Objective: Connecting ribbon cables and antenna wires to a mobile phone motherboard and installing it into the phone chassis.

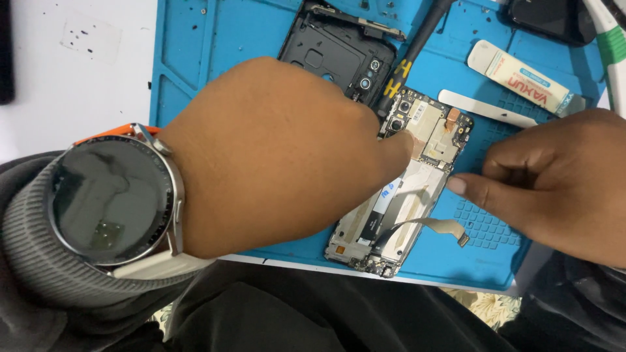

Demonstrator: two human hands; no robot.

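Phone (398, 195) opened, back off, circuit board and ribbon cable bare; left hand (274, 156) fingertip presses board; right hand (554, 182) curled, empty.

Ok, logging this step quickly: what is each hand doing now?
Left hand: fingertip pressing on the opened phone, holding nothing.
Right hand: curled beside the phone; grip cannot be told.

The opened phone (398, 189) lies on the mat (222, 39), back cover (332, 49) behind it, tube (521, 78) to the right.

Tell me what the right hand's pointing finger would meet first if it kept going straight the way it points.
The right hand points left, its fingertip just off the opened phone. Going straight on, it would likely meet the phone's right edge first, though its height above the blue mat is unclear.
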